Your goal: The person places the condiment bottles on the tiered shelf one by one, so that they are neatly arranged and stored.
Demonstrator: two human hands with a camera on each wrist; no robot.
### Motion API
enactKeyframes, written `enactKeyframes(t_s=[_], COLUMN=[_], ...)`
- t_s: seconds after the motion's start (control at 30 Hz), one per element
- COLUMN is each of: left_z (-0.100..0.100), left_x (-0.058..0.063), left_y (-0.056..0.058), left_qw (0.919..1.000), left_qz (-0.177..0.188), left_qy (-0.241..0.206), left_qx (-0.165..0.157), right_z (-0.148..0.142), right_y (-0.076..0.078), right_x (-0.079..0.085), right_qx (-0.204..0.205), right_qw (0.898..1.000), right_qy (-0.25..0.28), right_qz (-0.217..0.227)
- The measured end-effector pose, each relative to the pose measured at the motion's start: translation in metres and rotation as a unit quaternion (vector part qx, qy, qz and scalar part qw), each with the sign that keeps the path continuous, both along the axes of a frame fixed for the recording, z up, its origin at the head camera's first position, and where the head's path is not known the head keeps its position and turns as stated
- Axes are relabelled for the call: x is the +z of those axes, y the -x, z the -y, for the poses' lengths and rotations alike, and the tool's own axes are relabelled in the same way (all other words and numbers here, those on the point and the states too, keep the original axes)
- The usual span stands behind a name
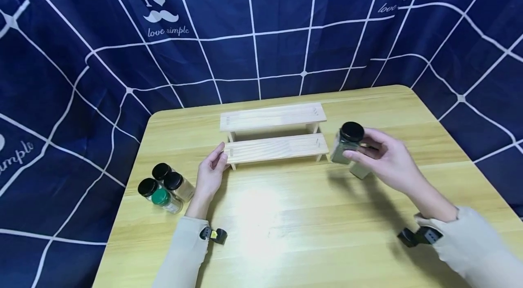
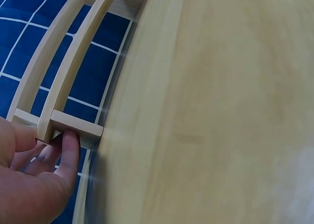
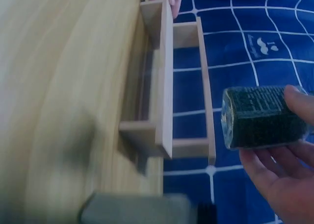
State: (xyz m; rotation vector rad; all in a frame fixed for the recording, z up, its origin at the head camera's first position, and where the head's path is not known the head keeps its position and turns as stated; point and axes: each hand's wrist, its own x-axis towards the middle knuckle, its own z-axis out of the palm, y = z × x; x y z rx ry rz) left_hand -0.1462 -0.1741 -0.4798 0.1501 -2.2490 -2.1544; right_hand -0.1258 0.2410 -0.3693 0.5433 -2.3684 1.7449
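Note:
A two-tier pale wooden rack [image 1: 275, 148] stands toward the back of the table. My left hand [image 1: 210, 174] grips the left end of its lower shelf; in the left wrist view the thumb lies against the board and the fingers [image 2: 71, 155] curl beneath it by the leg. On the right, my right hand [image 1: 388, 156] holds a spice jar [image 1: 341, 148] with a black lid, thumb on one side and fingers on the other. Dark green contents fill this jar [image 3: 262, 117], which is off the table beside the rack's right end. A second jar [image 1: 359, 171] stands just below it, partly hidden.
Left of my left arm stand several jars: black-lidded ones [image 1: 184, 188] and one with a green lid [image 1: 161, 197]. Blue curtain [image 1: 278, 52] with white lines borders the wooden table [image 1: 306, 233] at the back and sides. Both wrists wear small black cameras [image 1: 421, 236].

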Motion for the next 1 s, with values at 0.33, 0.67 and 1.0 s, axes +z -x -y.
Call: enactKeyframes(t_s=[0.33,0.67,1.0], left_z=[-0.001,0.001,-0.001], left_x=[0.003,0.002,0.003], left_y=[0.000,-0.004,-0.004], left_qw=[1.0000,0.9999,0.9999], left_qz=[-0.004,0.003,-0.003], left_qy=[0.005,0.006,0.013], left_qx=[0.001,0.008,-0.003], right_z=[0.072,0.148,0.191], right_y=[0.049,0.098,0.132], right_x=[0.002,0.011,0.002], right_qx=[0.043,0.114,0.146], right_qw=[0.995,0.991,0.987], right_qy=[-0.045,-0.020,-0.013], right_qz=[0.080,0.062,0.061])
